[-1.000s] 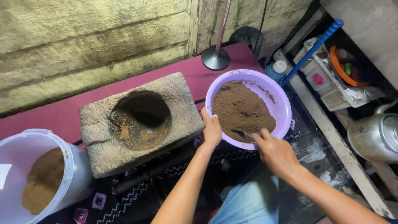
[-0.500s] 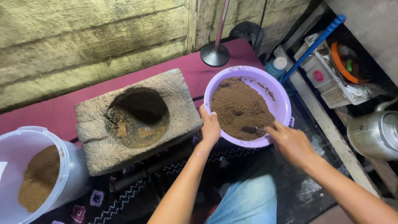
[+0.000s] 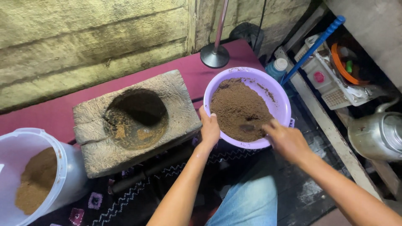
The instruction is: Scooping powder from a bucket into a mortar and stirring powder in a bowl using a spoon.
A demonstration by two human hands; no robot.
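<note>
A purple plastic bowl (image 3: 281,98) full of brown powder (image 3: 238,106) sits on the floor in front of me. My left hand (image 3: 209,127) grips the bowl's near-left rim, thumb over the edge. My right hand (image 3: 285,140) is at the near-right rim, holding a dark spoon (image 3: 248,127) whose tip lies in the powder. To the left stands a wooden block mortar (image 3: 134,121) with a round hollow stained with brown residue.
A white plastic bucket (image 3: 63,175) partly filled with brown powder stands at the far left. A metal stand base (image 3: 215,55) is behind the bowl. A blue-handled stick (image 3: 312,47), a white basket (image 3: 331,81) and a metal kettle (image 3: 379,132) lie right.
My right hand has moved within the bowl's near side, working the spoon through the powder. My left hand has stayed on the rim.
</note>
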